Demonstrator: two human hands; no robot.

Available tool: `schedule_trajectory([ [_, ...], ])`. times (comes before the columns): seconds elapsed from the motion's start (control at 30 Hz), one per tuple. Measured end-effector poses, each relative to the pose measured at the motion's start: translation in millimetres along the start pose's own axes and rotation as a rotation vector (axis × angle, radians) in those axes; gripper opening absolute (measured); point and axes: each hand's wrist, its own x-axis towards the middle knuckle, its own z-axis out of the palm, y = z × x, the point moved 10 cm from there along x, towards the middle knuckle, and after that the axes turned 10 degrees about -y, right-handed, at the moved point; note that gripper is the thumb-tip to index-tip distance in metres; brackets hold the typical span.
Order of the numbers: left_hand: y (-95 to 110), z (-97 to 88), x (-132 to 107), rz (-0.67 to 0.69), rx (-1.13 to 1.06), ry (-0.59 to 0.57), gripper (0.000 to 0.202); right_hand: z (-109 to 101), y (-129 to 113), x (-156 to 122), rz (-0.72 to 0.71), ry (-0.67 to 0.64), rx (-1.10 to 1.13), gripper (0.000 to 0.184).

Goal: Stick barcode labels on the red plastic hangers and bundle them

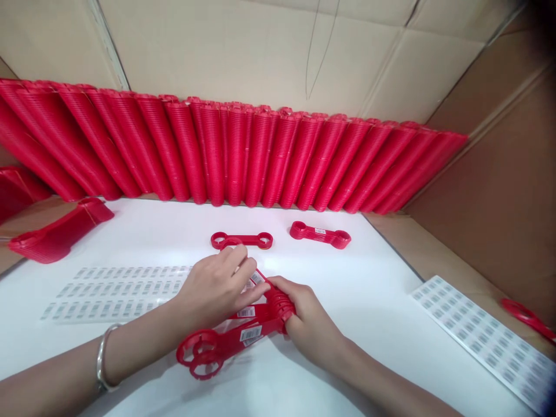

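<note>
The right hand [310, 327] grips one fanned bundle of red plastic pieces [232, 343] over the tabletop [356, 359]; the left hand [217, 284] curls over it, its hold unclear. At least three barcode labels [251, 333] show, print unreadable. One labelled stack [299, 233] lies beyond.

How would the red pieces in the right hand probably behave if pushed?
The red pieces look fairly stiff, reaching out straight from the right hand. Their open end rings suggest they are light. Pushed, they might splay further, since they sit fanned apart.
</note>
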Motion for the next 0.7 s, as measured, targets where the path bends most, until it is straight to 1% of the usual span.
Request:
schedule_trajectory([
  [0.03, 4, -4.1, -2, 0.015, 0.073, 0.055, 0.033, 0, -1, 0, -0.009, 0.0, 0.0, 0.037],
  [0.1, 3, -8.4, -3, 0.006, 0.128, 0.122, 0.035, 1, -3, -1, -0.025, -0.001, 0.012, 0.041],
  [0.2, -12, -6.9, -1, -0.069, 0.092, 0.117, 0.044, 1, -1, -1, -0.019, -0.003, 0.049, 0.045],
  [0.27, -25, -3.3, 2, -0.119, 0.026, 0.077, 0.044, 1, 1, -1, -0.007, -0.004, 0.081, 0.044],
  [0.4, -42, 0.8, 4, -0.14, -0.217, 0.017, 0.025, 0, 5, 0, 0.009, 0.003, 0.128, 0.046],
  [0.5, -48, -2.3, 3, -0.124, -0.426, 0.03, 0.018, -6, 9, 1, 0.026, 0.04, 0.14, 0.048],
  [0.57, -50, -4.5, 3, -0.107, -0.517, 0.044, 0.018, -9, 12, 1, 0.036, 0.059, 0.148, 0.049],
  [0.7, -52, -3.2, 1, -0.089, -0.559, 0.049, 0.022, -14, 15, 3, 0.053, 0.076, 0.172, 0.052],
])
